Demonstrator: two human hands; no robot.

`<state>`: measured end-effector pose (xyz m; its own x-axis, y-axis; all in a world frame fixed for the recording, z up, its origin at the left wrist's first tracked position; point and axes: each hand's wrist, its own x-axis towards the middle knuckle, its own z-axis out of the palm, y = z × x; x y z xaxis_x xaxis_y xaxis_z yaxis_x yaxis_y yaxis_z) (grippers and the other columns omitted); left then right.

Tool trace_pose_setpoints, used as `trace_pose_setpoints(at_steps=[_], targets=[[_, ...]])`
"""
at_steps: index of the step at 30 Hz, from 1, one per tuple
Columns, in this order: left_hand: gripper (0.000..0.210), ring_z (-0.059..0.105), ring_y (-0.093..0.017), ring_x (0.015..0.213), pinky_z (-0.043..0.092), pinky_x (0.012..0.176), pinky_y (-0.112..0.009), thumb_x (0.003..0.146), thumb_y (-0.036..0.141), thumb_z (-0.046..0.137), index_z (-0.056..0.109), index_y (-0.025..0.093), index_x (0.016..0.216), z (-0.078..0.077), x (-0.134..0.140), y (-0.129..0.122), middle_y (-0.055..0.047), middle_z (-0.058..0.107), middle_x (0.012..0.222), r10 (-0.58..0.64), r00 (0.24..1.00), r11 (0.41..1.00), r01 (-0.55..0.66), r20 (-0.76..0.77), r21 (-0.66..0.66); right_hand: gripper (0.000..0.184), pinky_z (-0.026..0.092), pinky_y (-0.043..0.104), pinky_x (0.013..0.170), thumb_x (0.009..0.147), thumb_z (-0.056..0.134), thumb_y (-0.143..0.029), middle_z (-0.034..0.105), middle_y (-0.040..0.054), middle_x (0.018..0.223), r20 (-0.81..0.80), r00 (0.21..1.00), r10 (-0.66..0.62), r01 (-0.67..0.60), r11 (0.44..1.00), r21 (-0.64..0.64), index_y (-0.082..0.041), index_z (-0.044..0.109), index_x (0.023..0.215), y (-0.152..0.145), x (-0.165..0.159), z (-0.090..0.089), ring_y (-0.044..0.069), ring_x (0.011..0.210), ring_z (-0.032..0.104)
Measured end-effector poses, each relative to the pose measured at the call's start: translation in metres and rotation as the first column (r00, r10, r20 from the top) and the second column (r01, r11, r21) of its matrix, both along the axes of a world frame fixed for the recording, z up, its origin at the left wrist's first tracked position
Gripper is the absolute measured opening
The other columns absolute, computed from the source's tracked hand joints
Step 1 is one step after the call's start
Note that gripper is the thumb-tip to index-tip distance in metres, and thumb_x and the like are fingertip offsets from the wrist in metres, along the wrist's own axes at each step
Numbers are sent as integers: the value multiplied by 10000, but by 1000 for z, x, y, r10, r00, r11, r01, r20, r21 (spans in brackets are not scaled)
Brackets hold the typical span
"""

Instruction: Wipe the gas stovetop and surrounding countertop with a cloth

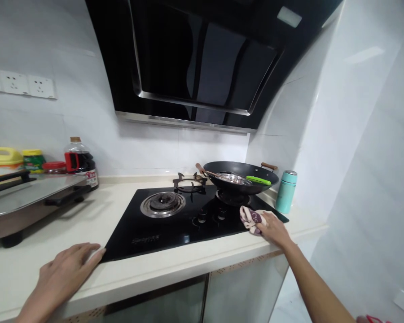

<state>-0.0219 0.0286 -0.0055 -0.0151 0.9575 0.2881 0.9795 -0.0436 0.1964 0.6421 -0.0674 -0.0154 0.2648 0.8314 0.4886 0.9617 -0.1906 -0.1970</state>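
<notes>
On the black glass cooktop (175, 233), near its front right corner, my right hand (272, 228) grips a bunched white-and-purple cloth (251, 220) and presses it to the surface. My left hand (67, 269) lies on the pale counter, its fingers stretched out to the cooktop's front left corner, holding nothing. Two control knobs (202, 216) stand left of the cloth. The left burner (163, 202) is bare, and its pot support (190, 183) sits behind it. A black wok (222, 167) rests over the right burner, with a metal lid or dish and a bright green-handled utensil (258, 180) inside.
A turquoise flask (286, 192) stands right of the wok by the wall. On the left are a lidded electric pan (30, 202), a dark sauce bottle (82, 161) and several other containers. The black range hood (195, 58) slopes overhead. The counter's front edge (175, 269) runs below my hands.
</notes>
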Motion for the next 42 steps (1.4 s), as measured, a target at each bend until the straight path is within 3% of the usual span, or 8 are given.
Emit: trace_pose_setpoints(at_steps=[10, 14, 19, 23, 29, 33, 37, 42], targets=[[507, 568, -271, 1315, 402, 1011, -376, 986, 521, 333, 743, 322, 1209, 12, 13, -15, 0, 682, 1418, 7, 1000, 1000, -7, -25, 5, 649, 295, 638, 1215, 797, 777, -397, 455, 24, 1627, 34, 850, 525, -526, 849, 53, -411, 596, 1420, -53, -235, -33, 372, 1520, 349], [510, 586, -257, 1294, 409, 977, -343, 996, 522, 320, 741, 323, 1202, 13, 14, -17, 2, 698, 1393, 9, 999, 999, -8, -36, 34, 904, 242, 647, 1225, 723, 832, -231, 401, 69, 1649, 215, 807, 550, -584, 796, 158, -375, 454, 1531, -57, -281, -53, 381, 1548, 260], [533, 586, -243, 1296, 403, 975, -341, 1003, 546, 292, 738, 321, 1188, 11, 13, -17, 9, 702, 1388, 7, 999, 999, -5, -43, 44, 760, 268, 549, 1203, 788, 714, -101, 506, 71, 1548, 382, 813, 439, -566, 748, 346, -351, 507, 1476, -47, -236, -77, 324, 1503, 330], [528, 584, -242, 1295, 402, 974, -340, 995, 576, 308, 738, 333, 1183, 8, 10, -15, 24, 705, 1376, -3, 1000, 998, 5, -29, 62, 656, 295, 560, 1185, 868, 674, -179, 515, 119, 1509, 375, 874, 309, -440, 831, 340, -306, 486, 1484, -53, -138, -90, 339, 1463, 384], [540, 574, -267, 1295, 409, 1004, -380, 988, 584, 320, 728, 315, 1217, 7, 12, -17, 3, 687, 1393, -14, 998, 999, 16, -60, 29, 727, 353, 518, 1167, 796, 711, -382, 502, 204, 1464, 304, 942, 142, -199, 966, 165, -157, 489, 1450, -73, 39, -84, 363, 1400, 435], [525, 559, -306, 1314, 409, 1047, -447, 995, 551, 336, 722, 282, 1229, 14, 19, -26, -34, 682, 1392, -42, 999, 999, 42, -31, 25, 717, 382, 451, 1144, 745, 670, -325, 517, 184, 1442, 241, 970, 33, -43, 998, 37, -157, 507, 1423, -80, 107, -73, 331, 1352, 483], [543, 560, -356, 1315, 427, 1033, -486, 985, 556, 345, 741, 248, 1195, 15, 22, -33, -97, 683, 1380, -63, 998, 996, 63, 9, 62, 730, 397, 442, 1107, 718, 676, -254, 512, 186, 1427, 256, 960, -112, 122, 992, -21, -165, 494, 1419, -80, 95, -67, 339, 1296, 514], [587, 582, -385, 1269, 425, 1030, -525, 966, 574, 337, 754, 231, 1199, 12, 24, -36, -143, 710, 1319, -78, 996, 994, 75, 40, 83, 803, 366, 494, 1117, 654, 813, -242, 481, 178, 1468, 307, 943, -131, 171, 980, -106, -202, 523, 1401, -77, -31, -52, 370, 1346, 465]])
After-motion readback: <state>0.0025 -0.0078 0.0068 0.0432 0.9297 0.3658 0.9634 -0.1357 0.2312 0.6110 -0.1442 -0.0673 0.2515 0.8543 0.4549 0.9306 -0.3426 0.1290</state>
